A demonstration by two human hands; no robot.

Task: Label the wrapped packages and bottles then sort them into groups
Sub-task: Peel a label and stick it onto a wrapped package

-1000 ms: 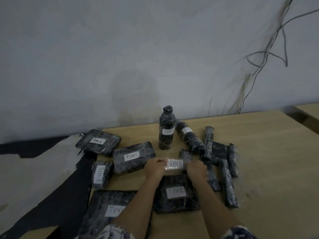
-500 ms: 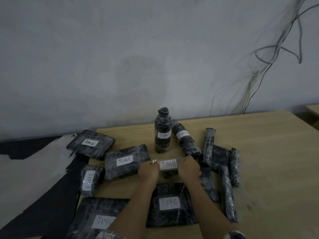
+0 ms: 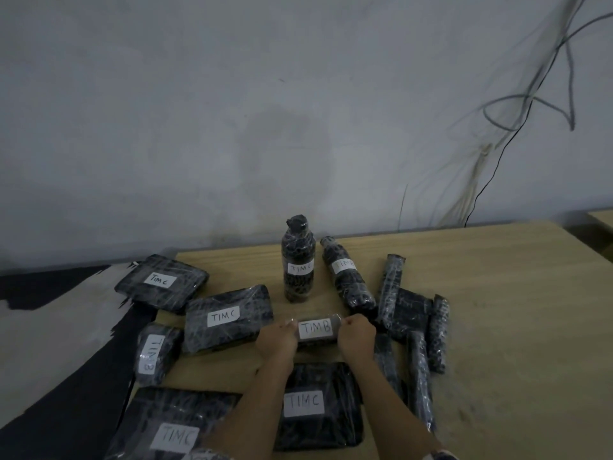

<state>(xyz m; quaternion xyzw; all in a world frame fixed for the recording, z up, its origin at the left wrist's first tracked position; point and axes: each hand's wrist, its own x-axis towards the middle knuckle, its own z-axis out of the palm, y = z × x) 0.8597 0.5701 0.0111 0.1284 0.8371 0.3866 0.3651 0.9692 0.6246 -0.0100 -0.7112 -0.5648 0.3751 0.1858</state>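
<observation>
Fists curled, our left hand (image 3: 277, 338) and right hand (image 3: 357, 333) each pinch an end of the small wrapped package (image 3: 316, 328) marked TIMB, just before the upright bottle (image 3: 297, 263) on the table (image 3: 497, 293). We judge it light and film-slick; the ends grip best.

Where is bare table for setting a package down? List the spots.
Widest: the table right of the wrapped rolls. Also the strip behind the upright bottle, along the wall. Crowded around the left hand and right hand and among the TIM C packages at left.
</observation>
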